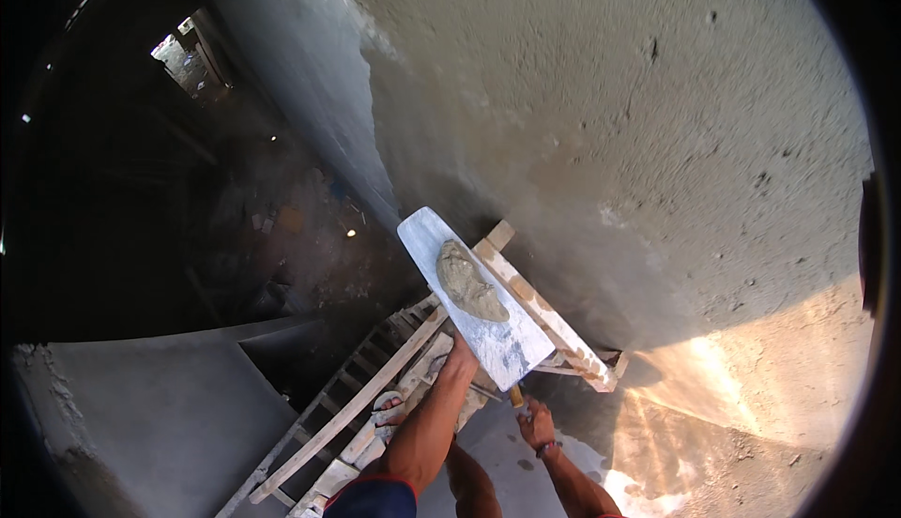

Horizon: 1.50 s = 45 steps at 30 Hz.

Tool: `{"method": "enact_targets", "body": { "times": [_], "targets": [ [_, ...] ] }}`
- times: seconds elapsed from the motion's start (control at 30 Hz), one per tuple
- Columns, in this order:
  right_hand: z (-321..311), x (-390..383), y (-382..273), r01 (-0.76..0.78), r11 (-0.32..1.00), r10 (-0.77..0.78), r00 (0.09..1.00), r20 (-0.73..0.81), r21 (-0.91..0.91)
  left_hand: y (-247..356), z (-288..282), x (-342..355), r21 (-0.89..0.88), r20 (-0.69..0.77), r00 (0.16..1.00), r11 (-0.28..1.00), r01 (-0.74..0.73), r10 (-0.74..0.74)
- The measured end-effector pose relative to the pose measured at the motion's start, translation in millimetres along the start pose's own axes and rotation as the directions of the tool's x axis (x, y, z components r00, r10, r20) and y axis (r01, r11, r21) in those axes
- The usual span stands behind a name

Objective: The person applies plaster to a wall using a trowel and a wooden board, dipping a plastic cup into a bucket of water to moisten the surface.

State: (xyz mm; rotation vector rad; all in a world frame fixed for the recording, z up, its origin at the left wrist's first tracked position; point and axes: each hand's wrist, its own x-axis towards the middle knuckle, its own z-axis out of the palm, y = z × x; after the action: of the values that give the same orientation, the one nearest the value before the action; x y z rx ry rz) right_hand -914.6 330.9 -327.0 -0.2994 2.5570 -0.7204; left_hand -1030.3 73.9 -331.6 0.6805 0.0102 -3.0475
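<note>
My left hand (pixel 458 360) is under the edge of a long, pale mortar board (pixel 507 347), holding it up; most of its fingers are hidden beneath. A lump of wet grey mortar (pixel 469 283) lies along the middle of the board. From under the board's near end sticks a short wooden handle (pixel 516 395); what it belongs to is hidden. Just below that handle is my right hand (pixel 537 426), its fingers curled. Whatever it holds, if anything, cannot be made out.
A rough plastered wall (pixel 638 124) fills the right side, beside a smoother grey wall strip (pixel 319 96). Wooden scaffold rails (pixel 357 405) run below, with a sandalled foot (pixel 388 407) on the planks. A short timber frame (pixel 554 321) stands beside the board. Dark, littered floor (pixel 291 236) lies far below.
</note>
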Motion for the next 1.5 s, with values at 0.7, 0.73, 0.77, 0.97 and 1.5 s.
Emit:
{"method": "enact_targets", "body": {
  "times": [0.7,0.73,0.77,0.97,1.5],
  "targets": [
    [-73.6,-275.6,41.1,-0.375,0.906,0.366,0.927,0.085,0.195,102.3,266.4,111.1,0.011,0.12,0.969,0.976,-0.218,0.215],
    [-66.9,-283.9,56.0,-0.347,0.906,0.343,0.937,0.059,0.242,114.2,268.8,115.0,0.041,0.139,0.97,0.977,-0.207,0.2],
    [-62.3,-288.9,67.8,-0.319,0.903,0.324,0.946,0.031,0.29,121.9,271.7,116.7,0.073,0.157,0.971,0.978,-0.194,0.181],
    [-94.9,-299.8,28.7,-0.464,0.854,0.464,0.884,0.059,0.234,116.2,294.8,105.0,0.24,-0.151,0.984,0.969,-0.057,0.095],
    [-114.2,-294.3,20.1,-0.486,0.822,0.495,0.868,0.048,0.297,101.3,503.5,13.3,0.608,-0.444,0.702,0.763,-0.22,0.557]
  ]
}}
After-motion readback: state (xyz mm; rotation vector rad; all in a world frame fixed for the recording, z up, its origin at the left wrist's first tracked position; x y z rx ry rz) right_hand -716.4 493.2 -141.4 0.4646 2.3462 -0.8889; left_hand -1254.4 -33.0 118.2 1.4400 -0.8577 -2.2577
